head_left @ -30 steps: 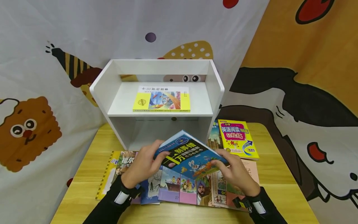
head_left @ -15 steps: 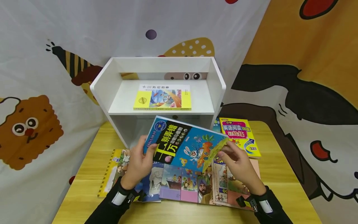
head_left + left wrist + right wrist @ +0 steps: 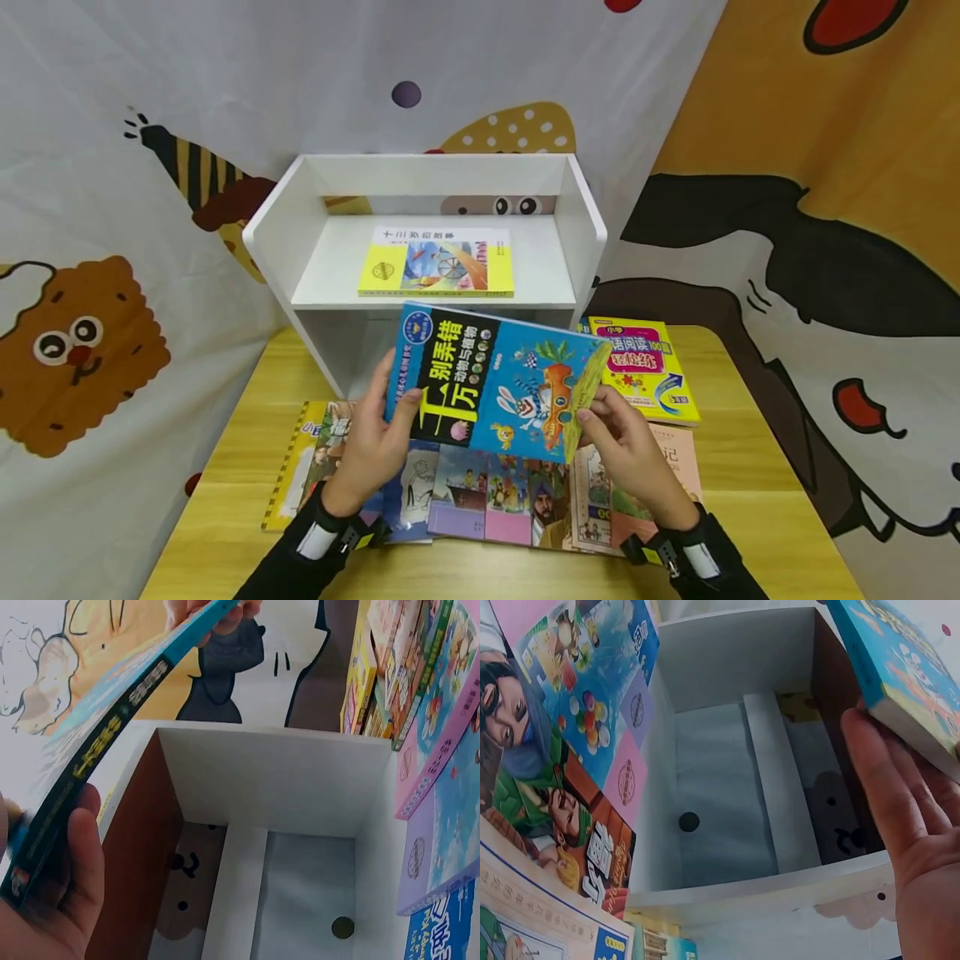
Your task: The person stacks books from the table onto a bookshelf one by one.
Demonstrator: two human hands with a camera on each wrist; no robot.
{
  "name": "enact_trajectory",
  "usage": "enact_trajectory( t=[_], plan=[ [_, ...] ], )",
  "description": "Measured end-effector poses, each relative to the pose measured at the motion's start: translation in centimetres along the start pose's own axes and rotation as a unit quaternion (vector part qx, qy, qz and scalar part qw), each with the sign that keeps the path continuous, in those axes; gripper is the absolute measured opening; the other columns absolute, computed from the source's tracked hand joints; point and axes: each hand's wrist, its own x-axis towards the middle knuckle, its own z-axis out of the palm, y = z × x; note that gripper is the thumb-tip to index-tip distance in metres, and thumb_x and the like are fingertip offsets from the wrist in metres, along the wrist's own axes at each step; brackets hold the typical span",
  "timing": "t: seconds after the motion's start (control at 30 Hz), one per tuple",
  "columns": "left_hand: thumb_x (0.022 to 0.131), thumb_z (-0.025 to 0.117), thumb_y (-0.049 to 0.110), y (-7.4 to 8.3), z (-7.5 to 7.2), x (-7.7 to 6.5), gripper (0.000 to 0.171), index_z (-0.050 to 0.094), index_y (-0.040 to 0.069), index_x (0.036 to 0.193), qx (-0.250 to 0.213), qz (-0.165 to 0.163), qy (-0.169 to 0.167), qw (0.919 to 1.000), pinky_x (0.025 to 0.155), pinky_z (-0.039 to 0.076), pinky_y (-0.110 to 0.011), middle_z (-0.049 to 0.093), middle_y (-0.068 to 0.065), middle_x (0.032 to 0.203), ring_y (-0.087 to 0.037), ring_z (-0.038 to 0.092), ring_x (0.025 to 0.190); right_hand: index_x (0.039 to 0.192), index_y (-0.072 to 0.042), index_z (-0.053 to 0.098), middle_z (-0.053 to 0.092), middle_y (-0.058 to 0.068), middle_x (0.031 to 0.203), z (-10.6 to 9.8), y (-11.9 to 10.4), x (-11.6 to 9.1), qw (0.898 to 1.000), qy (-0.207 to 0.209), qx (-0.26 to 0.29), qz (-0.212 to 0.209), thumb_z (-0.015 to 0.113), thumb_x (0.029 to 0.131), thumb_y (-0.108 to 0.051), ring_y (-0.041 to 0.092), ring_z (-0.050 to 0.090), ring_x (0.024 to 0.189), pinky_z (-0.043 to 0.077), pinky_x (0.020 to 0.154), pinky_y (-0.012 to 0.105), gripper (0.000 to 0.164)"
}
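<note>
A blue children's book [image 3: 525, 392] is held in the air in front of a white shelf [image 3: 536, 279], its cover turned up towards the head camera. My left hand [image 3: 371, 446] grips its left end, thumb over the cover. With the thumb and fingers my right hand [image 3: 630, 454] holds the right end, by the yellowish page edges. In the left wrist view the book's dark spine [image 3: 97, 750] runs diagonally past the left hand's fingers. The right wrist view has the book [image 3: 911, 671] resting against the right hand's fingers [image 3: 889, 776].
A yellow-and-white book [image 3: 442, 265] lies flat on the upper shelf board. Below it is a lower compartment [image 3: 326, 342], partly hidden by the held book. Several books [image 3: 457, 500] overlap in a row across the wooden table [image 3: 225, 475]. Behind the right hand lies a yellow book [image 3: 648, 375].
The blue book has turned from a steep downward slant to nearly level, its cover now more fully visible. My right hand has shifted its hold to the book's right-hand edge.
</note>
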Motion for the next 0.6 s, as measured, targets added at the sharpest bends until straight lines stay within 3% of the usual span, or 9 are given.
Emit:
enact_trajectory(
  t=[0.07, 0.2, 0.3, 0.4, 0.5, 0.53, 0.6],
  plan=[
    [0.096, 0.046, 0.001, 0.0, -0.2, 0.0, 0.068, 0.011, 0.019, 0.152, 0.001, -0.017, 0.0, 0.9999, 0.058, 0.055, -0.028, 0.058, -0.011, 0.126, -0.015, 0.064, 0.077, 0.128, -0.009, 0.045, 0.065, 0.012, 0.106, 0.1, -0.2, -0.1, 1.0, 0.015, 0.003, 0.003, 0.041, 0.1, -0.004, 0.025, 0.064, 0.078, 0.057, 0.063, 0.039, 0.029],
    [0.096, 0.052, 0.007, -0.1, -0.4, -0.4, 0.075, 0.005, 0.023, 0.153, 0.012, -0.053, -0.017, 0.9984, 0.047, 0.052, -0.029, 0.056, -0.009, 0.131, -0.011, 0.061, 0.06, 0.133, -0.006, 0.041, 0.063, 0.017, 0.113, 0.1, -1.3, 0.0, 0.999, 0.035, 0.008, 0.001, 0.04, 0.099, -0.001, 0.026, 0.064, 0.077, 0.056, 0.058, 0.039, 0.034],
    [0.094, 0.057, 0.011, 0.0, -0.4, -0.7, 0.082, 0.001, 0.025, 0.152, 0.005, -0.081, -0.056, 0.9951, 0.063, 0.057, -0.036, 0.04, -0.007, 0.147, -0.018, 0.066, 0.09, 0.14, -0.007, 0.035, 0.06, 0.02, 0.118, 0.2, -1.8, 0.0, 0.999, 0.035, 0.005, 0.0, 0.04, 0.099, 0.001, 0.025, 0.064, 0.074, 0.056, 0.055, 0.038, 0.043],
    [0.087, 0.066, 0.012, -0.2, -0.7, -0.9, 0.097, -0.006, 0.029, 0.151, -0.023, -0.114, -0.096, 0.9886, 0.071, 0.057, -0.036, 0.036, -0.006, 0.149, -0.02, 0.063, 0.101, 0.149, -0.012, 0.019, 0.06, 0.02, 0.101, 0.2, -1.7, 0.1, 0.999, 0.034, 0.013, -0.004, 0.041, 0.098, 0.002, 0.015, 0.056, 0.056, 0.05, 0.043, 0.031, 0.057],
    [0.079, 0.075, 0.015, -0.3, -1.0, -0.9, 0.112, -0.011, 0.036, 0.149, -0.041, -0.157, -0.127, 0.9785, 0.075, 0.056, -0.036, 0.032, -0.003, 0.15, -0.02, 0.061, 0.105, 0.151, -0.015, 0.008, 0.049, 0.014, 0.077, 0.2, -1.4, 0.3, 0.999, 0.04, 0.027, -0.017, 0.041, 0.097, 0.005, 0.01, 0.038, 0.043, 0.036, 0.033, 0.028, 0.067],
    [0.077, 0.077, 0.016, -0.3, -1.1, -0.9, 0.116, -0.013, 0.037, 0.149, -0.036, -0.168, -0.135, 0.9758, 0.077, 0.056, -0.036, 0.03, -0.001, 0.152, -0.019, 0.06, 0.107, 0.151, -0.016, 0.007, 0.046, 0.013, 0.076, 0.2, -1.2, 0.2, 0.999, 0.043, 0.028, -0.015, 0.042, 0.097, 0.004, 0.01, 0.034, 0.042, 0.032, 0.032, 0.029, 0.068],
    [0.073, 0.081, 0.02, -0.4, -1.3, -1.0, 0.123, -0.016, 0.038, 0.147, -0.014, -0.187, -0.148, 0.9711, 0.08, 0.055, -0.036, 0.023, 0.003, 0.154, -0.017, 0.057, 0.112, 0.151, -0.016, 0.011, 0.052, 0.012, 0.081, 0.2, -0.8, 0.1, 0.998, 0.053, 0.02, -0.007, 0.042, 0.097, 0.001, 0.013, 0.04, 0.045, 0.036, 0.034, 0.029, 0.065]
  ],
)
